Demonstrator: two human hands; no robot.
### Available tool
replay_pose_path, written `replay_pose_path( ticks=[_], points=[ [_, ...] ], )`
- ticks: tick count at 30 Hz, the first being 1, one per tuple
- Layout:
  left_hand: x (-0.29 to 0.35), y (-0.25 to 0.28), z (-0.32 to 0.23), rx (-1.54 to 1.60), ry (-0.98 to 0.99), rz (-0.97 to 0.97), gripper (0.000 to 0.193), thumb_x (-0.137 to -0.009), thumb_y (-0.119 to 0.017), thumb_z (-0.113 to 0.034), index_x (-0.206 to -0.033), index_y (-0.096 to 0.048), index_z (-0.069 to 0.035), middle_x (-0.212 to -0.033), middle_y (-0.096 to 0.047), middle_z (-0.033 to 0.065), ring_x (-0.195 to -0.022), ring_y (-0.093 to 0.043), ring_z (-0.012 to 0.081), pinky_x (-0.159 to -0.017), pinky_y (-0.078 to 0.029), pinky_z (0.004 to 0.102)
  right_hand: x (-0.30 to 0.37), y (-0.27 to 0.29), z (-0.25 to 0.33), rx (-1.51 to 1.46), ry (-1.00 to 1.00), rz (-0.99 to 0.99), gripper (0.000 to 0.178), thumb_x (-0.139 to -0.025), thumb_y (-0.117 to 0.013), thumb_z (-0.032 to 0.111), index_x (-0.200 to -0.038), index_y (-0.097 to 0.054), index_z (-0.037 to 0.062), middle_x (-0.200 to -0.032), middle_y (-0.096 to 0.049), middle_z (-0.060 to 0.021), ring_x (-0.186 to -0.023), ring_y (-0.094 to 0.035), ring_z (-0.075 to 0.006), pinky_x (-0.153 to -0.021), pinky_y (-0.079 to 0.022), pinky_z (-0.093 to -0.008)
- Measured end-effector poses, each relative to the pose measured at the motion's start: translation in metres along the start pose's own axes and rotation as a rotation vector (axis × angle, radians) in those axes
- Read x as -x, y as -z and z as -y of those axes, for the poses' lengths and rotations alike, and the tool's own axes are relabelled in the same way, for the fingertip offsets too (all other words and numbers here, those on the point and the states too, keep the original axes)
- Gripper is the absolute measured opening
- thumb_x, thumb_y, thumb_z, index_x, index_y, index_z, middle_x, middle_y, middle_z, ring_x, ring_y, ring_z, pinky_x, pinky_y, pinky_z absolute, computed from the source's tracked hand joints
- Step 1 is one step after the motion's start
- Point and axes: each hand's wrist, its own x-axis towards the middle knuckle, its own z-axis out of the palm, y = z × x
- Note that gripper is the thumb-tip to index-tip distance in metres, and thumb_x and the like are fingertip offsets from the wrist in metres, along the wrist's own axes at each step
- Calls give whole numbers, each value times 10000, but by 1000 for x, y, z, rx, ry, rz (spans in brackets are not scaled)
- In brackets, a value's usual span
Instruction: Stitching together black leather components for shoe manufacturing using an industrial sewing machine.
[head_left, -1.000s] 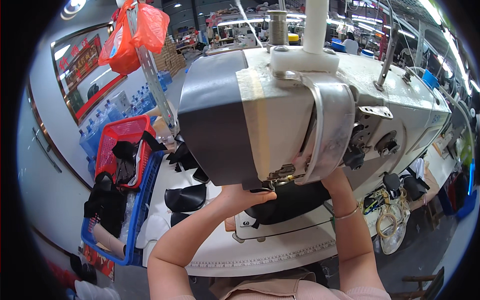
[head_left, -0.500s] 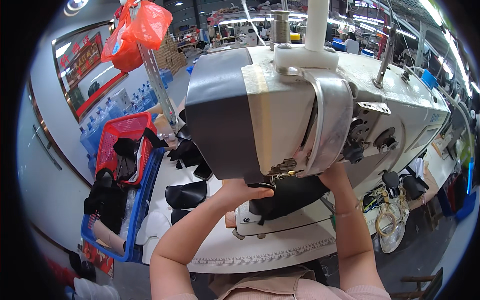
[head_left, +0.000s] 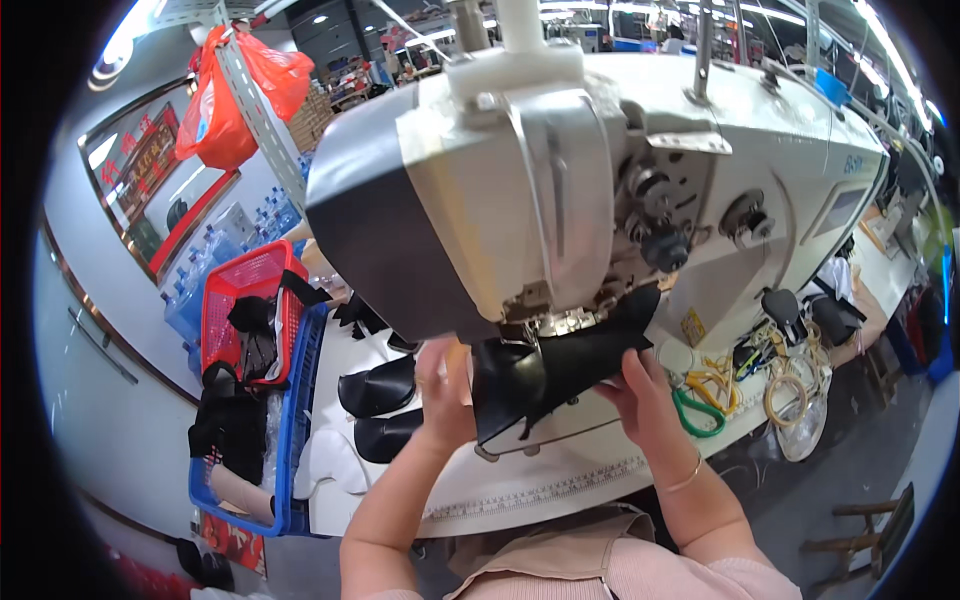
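A black leather-like piece (head_left: 585,365) lies under the presser foot (head_left: 560,324) of a large white and grey sewing machine (head_left: 470,200). It is creased, and its right end rises in a point. My left hand (head_left: 446,395) grips its left edge beside the machine head, fingers partly blurred, with a peach-coloured patch at them that I cannot make out. At the right edge, my right hand (head_left: 645,395) pinches the piece, thumb on top and fingers partly hidden below. Curved black pieces (head_left: 378,388) lie left of my left hand.
Green-handled scissors (head_left: 697,412) and a tape roll (head_left: 786,398) sit right of my right hand. Red (head_left: 212,315) and blue (head_left: 293,440) baskets with black pieces stand left. A ruler strip (head_left: 540,488) follows the table's front edge. A wooden stool (head_left: 865,535) is at lower right.
The view has shifted, bringing the machine closer. More of the black piece shows, spread and lifted at its right end. My right hand has come out from behind the machine toward me.
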Motion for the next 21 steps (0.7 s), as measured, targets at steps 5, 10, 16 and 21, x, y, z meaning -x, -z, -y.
replay_pose_path(
  ticks=[5,10,16,21],
  points=[
    [-26,17,8,507,505,442,198,-748,-613,22,-941,-642,-9,-849,-643,88,-747,-614,175,-699,-465,242,-19,4,9,0,20,27,235,-838,-610,197,-996,-577,26,-829,-622,-46,-633,-610,-136,-485,-511,-236],
    [-25,16,7,1092,1134,229,170,-839,-537,59,-989,-602,13,-941,-621,35,-947,-553,142,-874,-426,288,-23,9,13,-18,-15,66,194,-823,-629,173,-955,-587,37,-786,-625,-41,-586,-596,-116,-461,-491,-225],
    [-30,25,10,904,452,511,229,-701,-563,93,-904,-609,-2,-1037,-634,138,-1088,-550,299,-963,-390,419,-27,7,26,-20,-8,101,155,-832,-618,167,-918,-589,41,-768,-626,-41,-552,-588,-118,-463,-484,-224],
    [-30,28,0,428,-16,555,267,-677,-647,-50,-943,-617,-54,-1082,-615,39,-1088,-538,280,-866,-462,379,-26,10,26,122,21,166,168,-850,-593,168,-941,-588,27,-794,-625,-34,-581,-592,-109,-476,-493,-223]
  ],
)
